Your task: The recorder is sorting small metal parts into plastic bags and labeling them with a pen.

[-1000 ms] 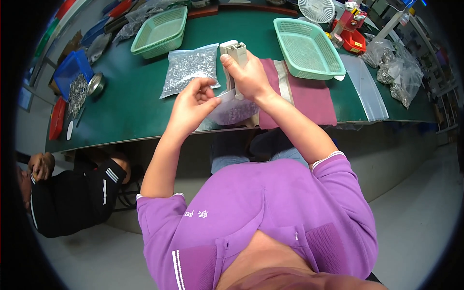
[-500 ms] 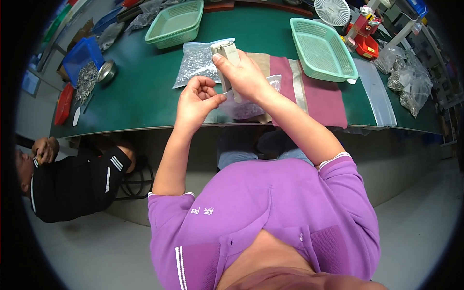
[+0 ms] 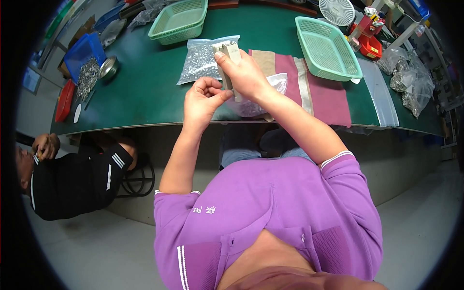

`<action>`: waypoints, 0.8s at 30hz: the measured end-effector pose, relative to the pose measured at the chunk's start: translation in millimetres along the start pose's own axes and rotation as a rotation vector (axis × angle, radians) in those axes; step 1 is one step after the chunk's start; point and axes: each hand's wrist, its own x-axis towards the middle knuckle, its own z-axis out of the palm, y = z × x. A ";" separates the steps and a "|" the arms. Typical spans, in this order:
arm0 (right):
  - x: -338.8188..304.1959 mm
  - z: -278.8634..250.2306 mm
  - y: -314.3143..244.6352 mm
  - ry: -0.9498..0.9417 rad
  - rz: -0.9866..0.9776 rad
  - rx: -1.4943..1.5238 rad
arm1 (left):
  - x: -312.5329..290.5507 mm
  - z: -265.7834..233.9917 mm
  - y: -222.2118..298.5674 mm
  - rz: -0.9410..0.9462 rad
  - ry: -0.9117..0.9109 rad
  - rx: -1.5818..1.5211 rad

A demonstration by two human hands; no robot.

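My right hand [image 3: 245,75] is wrapped round a beige, long-jawed tool that looks like a hand-held bag sealer [image 3: 226,48], its thumb on top. My left hand [image 3: 203,99] is closed in a pinch beside the tool's lower end, at the edge of a clear plastic bag [image 3: 253,107]. That bag lies under my right hand at the table's front edge; its contents are hard to make out. Just beyond my hands rests a flat clear bag of small silvery metal parts [image 3: 197,63]. A pink and beige cloth [image 3: 328,101] is spread beneath and to the right.
Green baskets stand at the back left [image 3: 179,21] and right [image 3: 328,48]. At left, a blue bin [image 3: 82,55] spills metal parts near a metal bowl [image 3: 108,67] and a red tray [image 3: 65,101]. Bagged parts [image 3: 411,87] lie far right. A person in black [image 3: 79,179] sits at left.
My left hand has come in closer to the tool, its finger and thumb now together at the bag's edge. The right hand keeps its grip. The whole view has shifted slightly.
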 end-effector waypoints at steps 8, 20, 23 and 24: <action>9.0 1.8 10.0 -0.016 -0.036 0.087 | -5.7 7.3 -24.7 0.191 0.070 -0.139; 53.8 -142.3 63.6 -0.071 -0.007 -0.955 | -4.6 35.1 -72.4 0.409 -0.259 0.374; 37.3 -145.4 86.6 -0.255 0.031 -1.080 | -0.1 33.6 -73.7 0.457 -0.263 0.461; 33.8 -144.6 88.4 -0.220 0.008 -1.071 | 0.6 32.8 -74.2 0.423 -0.289 0.508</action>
